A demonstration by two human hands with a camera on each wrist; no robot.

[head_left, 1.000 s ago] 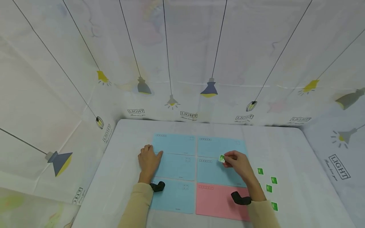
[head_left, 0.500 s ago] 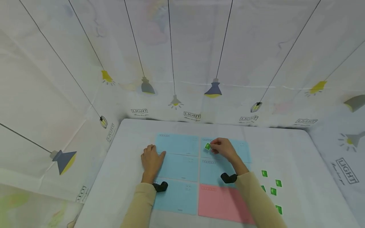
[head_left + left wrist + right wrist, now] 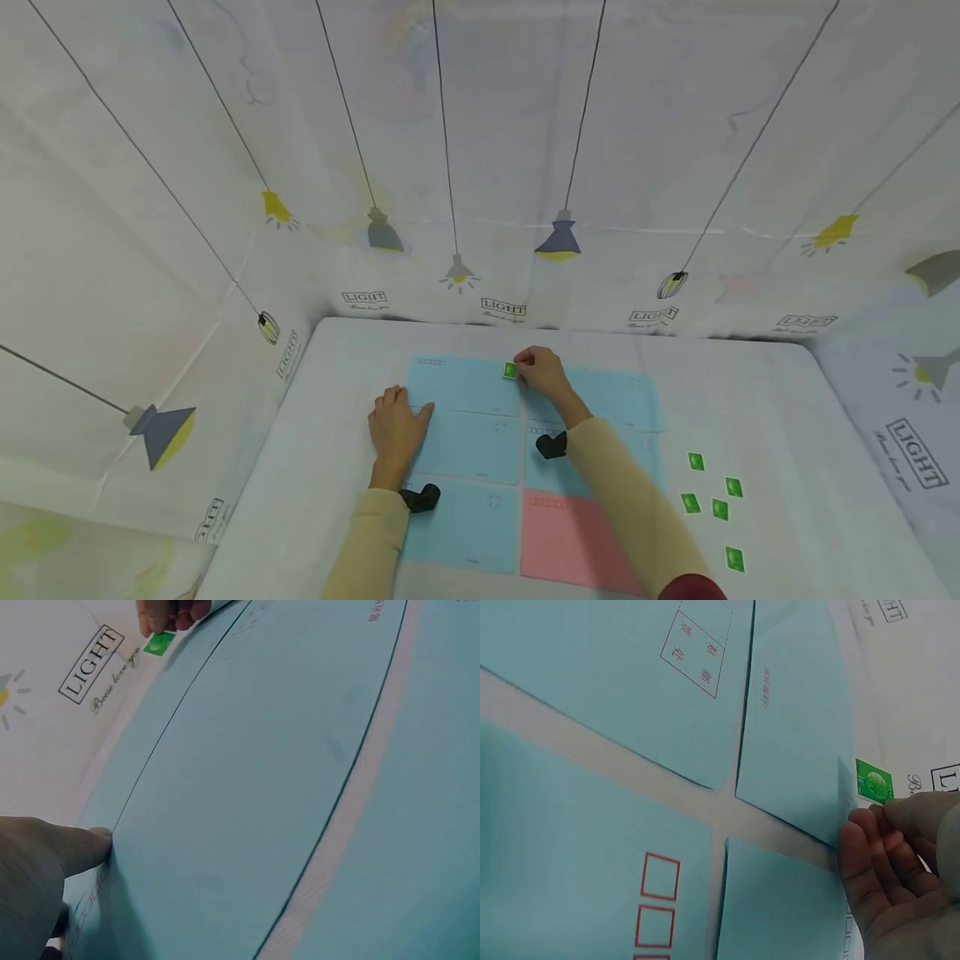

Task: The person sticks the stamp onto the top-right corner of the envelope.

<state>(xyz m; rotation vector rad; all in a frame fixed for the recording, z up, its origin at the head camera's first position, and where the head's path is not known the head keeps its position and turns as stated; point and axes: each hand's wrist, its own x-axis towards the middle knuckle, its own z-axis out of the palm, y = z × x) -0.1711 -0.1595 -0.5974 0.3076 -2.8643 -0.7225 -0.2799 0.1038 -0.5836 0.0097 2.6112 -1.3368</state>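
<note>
My right hand point(image 3: 542, 372) pinches a small green stamp point(image 3: 510, 370) between thumb and fingertips, over the upper right corner of the far left blue envelope point(image 3: 457, 385). In the right wrist view, the stamp point(image 3: 874, 781) shows a pale round design and sticks out past the fingertips of the right hand point(image 3: 904, 877). My left hand point(image 3: 397, 435) rests with spread fingers at the left edges of the far and middle left envelopes. Its thumb lies on the seam between them in the left wrist view, where the stamp point(image 3: 159, 643) shows at the top.
More blue envelopes lie in two columns, including the middle left one point(image 3: 468, 446) and the near left one point(image 3: 461, 529). A pink envelope point(image 3: 555, 537) is at the near right, partly under the right sleeve point(image 3: 637, 508). Several loose green stamps point(image 3: 720, 509) are scattered on the white table point(image 3: 810, 467).
My right hand has carried the stamp left and away from me, from above the right column of envelopes to the far left envelope's corner. The left hand stays in place.
</note>
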